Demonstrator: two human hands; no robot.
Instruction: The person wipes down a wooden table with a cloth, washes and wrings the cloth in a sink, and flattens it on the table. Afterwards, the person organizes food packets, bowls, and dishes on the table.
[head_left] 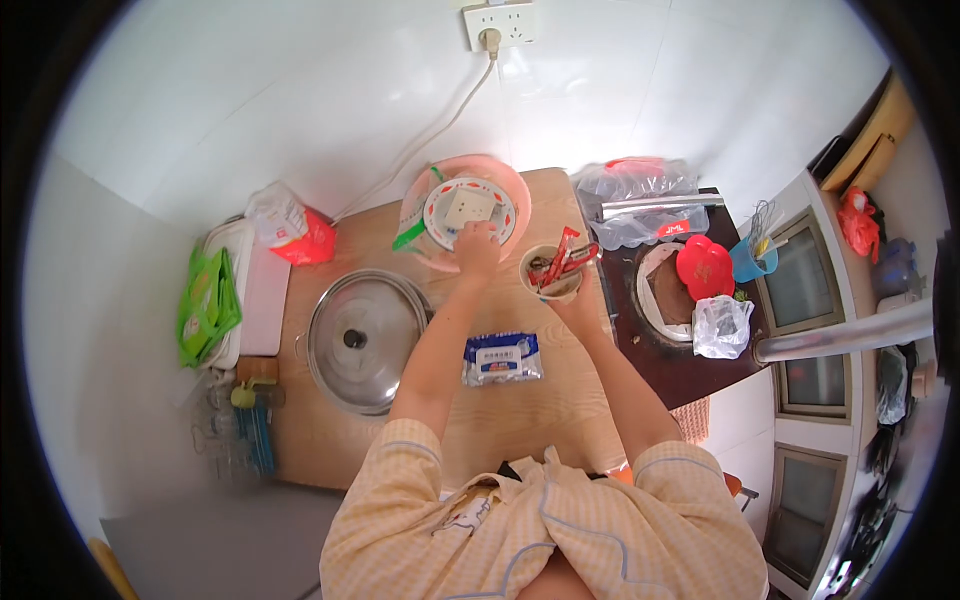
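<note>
The left grip [477, 236] was at the pale square item [468, 207] on the patterned plate [507, 213] within the pink basin [520, 190]; I could not tell whether it was closed. The right grip [572, 306] grasped the cup [528, 279] holding red packets [568, 246]. The step seemed to be handling the item, with the cup needing steady support. Nearer the body than both grips, the blue pack [502, 358] lay on the bench [560, 410].

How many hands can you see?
2. The left hand is at the patterned plate in the pink basin. The right hand holds the cup with red packets in it. No other hand shows.
</note>
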